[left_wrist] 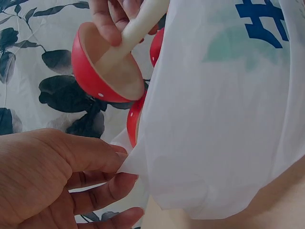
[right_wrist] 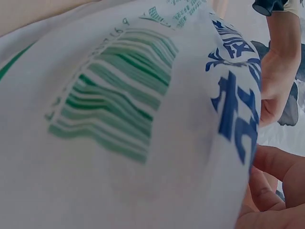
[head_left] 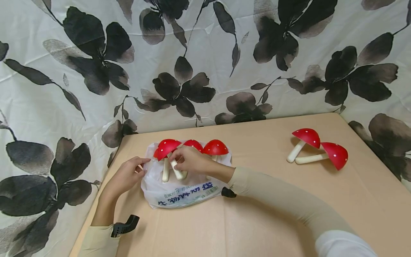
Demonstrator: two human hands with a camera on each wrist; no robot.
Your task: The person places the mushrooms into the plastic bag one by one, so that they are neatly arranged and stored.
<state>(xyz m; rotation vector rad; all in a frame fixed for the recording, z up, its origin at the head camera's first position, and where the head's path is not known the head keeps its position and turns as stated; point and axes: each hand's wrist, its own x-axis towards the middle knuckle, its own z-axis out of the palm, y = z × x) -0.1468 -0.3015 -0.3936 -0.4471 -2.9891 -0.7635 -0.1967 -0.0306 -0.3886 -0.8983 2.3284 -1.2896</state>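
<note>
A white plastic bag (head_left: pixel 189 196) with blue and green print lies on the table, its mouth toward the back. Several toy mushrooms with red white-dotted caps are at it, among them one with its cap (head_left: pixel 216 147) on the right. My right hand (head_left: pixel 192 160) grips a mushroom by its pale stem (left_wrist: pixel 138 33) over the bag; the cap (left_wrist: pixel 90 76) tilts up and left in the head view. At the bag's left edge, my left hand (head_left: pixel 130 175) pinches the thin plastic, as the left wrist view shows. In the right wrist view the bag hides much of the right hand (right_wrist: pixel 279 191).
Two more mushrooms, one with its cap (head_left: pixel 306 136) upper left and one with its cap (head_left: pixel 335 155) facing right, lie at the table's right. A floral cloth (head_left: pixel 224 71) hangs behind the wooden table (head_left: pixel 257 221). Each wrist carries a black device (head_left: pixel 126 225).
</note>
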